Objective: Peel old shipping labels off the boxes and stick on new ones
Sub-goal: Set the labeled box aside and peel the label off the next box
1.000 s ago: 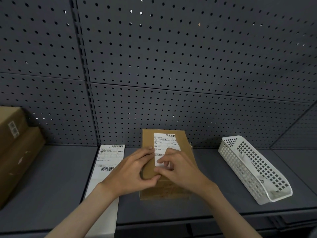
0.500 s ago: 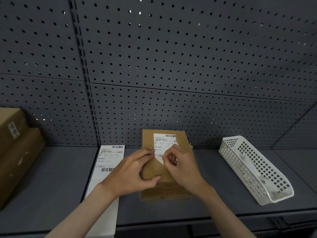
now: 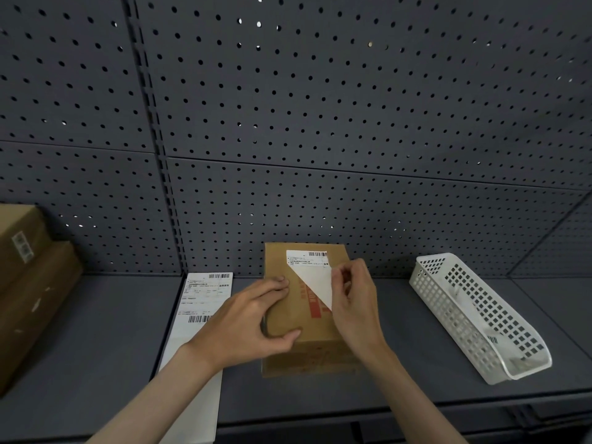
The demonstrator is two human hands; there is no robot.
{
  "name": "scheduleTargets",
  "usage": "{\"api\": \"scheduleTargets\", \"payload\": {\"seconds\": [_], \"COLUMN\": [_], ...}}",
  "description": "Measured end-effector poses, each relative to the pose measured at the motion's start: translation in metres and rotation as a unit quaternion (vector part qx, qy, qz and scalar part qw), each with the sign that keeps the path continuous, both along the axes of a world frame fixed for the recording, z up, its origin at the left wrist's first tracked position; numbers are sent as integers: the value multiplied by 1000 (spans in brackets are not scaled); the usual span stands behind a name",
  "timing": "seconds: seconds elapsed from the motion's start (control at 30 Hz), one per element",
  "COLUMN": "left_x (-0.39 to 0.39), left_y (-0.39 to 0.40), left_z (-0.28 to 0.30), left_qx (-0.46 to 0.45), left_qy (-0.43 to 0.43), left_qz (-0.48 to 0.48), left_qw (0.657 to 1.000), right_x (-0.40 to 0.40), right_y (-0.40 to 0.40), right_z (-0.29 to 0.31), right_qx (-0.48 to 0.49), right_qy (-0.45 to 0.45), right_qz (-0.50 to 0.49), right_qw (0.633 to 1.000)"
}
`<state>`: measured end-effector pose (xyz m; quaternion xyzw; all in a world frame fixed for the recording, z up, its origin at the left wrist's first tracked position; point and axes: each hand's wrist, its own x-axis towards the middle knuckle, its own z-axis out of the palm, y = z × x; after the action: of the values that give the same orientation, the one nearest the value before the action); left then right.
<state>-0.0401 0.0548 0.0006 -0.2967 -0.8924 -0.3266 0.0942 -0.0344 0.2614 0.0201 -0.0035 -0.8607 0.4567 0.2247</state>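
Left hand [image 3: 253, 318] lies flat, fingers straight; right hand [image 3: 355, 299] is raised, thumb and fingertips in a pinching grip.

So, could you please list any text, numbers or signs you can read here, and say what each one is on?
No text here is sharp enough to quote.
Old label on the box: barcode and small print, too blurred to read.
Box top: red print beside the peeled flap, unreadable.
New label sheet: two barcodes and lines of print, too small.
Side box on the left: small sticker, blurred.
White basket: no legible text.
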Motion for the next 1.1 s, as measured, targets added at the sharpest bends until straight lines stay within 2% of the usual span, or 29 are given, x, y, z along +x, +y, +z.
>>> {"api": "scheduleTargets", "payload": {"seconds": [0.63,1.1], "left_x": [0,0], "left_y": [4,8], "left_z": [4,9], "left_qx": [-23,-35], "left_qy": [28,34], "left_qz": [12,16], "left_qw": [999,999], "right_x": [-11,-22], "right_y": [5,16], "right_z": [2,3], "right_qx": [-111,-239], "right_qy": [19,58], "right_qz": [-136,-233], "right_qw": [984,941]}}
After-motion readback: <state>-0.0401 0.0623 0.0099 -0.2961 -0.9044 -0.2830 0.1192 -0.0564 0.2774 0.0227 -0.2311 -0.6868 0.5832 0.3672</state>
